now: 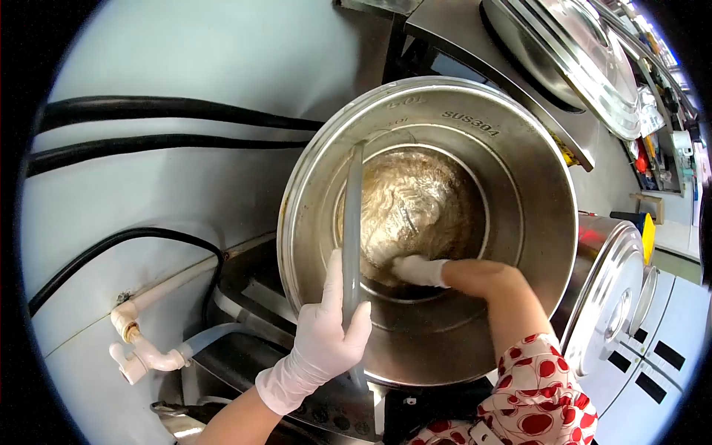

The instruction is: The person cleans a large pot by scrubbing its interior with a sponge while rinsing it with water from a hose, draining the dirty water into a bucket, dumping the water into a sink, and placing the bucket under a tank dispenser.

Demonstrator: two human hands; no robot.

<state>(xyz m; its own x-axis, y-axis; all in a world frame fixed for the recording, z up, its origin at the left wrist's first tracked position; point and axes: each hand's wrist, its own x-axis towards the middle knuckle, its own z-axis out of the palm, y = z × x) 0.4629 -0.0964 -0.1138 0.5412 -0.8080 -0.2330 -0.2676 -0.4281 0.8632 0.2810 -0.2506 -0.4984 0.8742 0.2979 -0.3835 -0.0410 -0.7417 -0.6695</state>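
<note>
Held the tube in the left hand, across the near edge of the pot; reached the right hand low inside, toward the glinting bottom; could not tell its grip; probably needed a steady tube, aimed clear of the right hand.

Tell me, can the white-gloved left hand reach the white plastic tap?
Probably not while the left hand holds the translucent grey plastic tube; otherwise, the way to the tap looks free.

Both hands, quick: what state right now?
Left hand: holding the hose.
Right hand: down inside the pot; open or closed, cannot be told.
</note>
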